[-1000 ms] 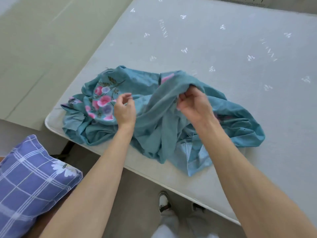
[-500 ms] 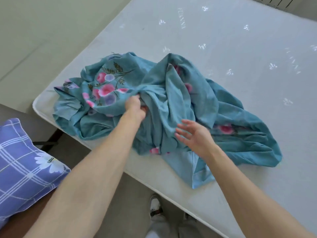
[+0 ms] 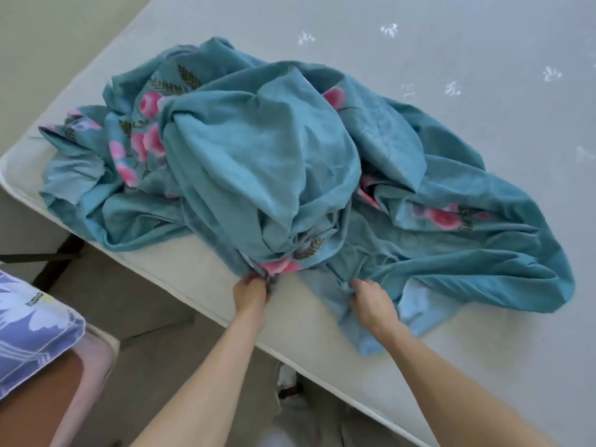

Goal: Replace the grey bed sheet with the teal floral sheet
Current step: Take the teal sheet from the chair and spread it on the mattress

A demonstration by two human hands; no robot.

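Note:
The teal floral sheet [image 3: 258,162] lies crumpled in a heap on the near corner of the bare pale-grey mattress [image 3: 483,75]. Pink flowers show on several folds. My left hand [image 3: 250,291] grips a bunched fold at the heap's near edge, fingers curled into the cloth. My right hand [image 3: 371,298] grips the pale underside of the sheet close beside it, near the mattress edge. No grey sheet is in view.
A purple checked pillow [image 3: 29,333] sits on a stool at the lower left. The mattress edge [image 3: 200,304] runs diagonally in front of me, with floor and my shoe [image 3: 287,375] below it. The wall is at the upper left.
Both hands came down from the middle of the heap to its near edge. The right hand, open half a second ago, now grips the cloth. The camera has moved closer.

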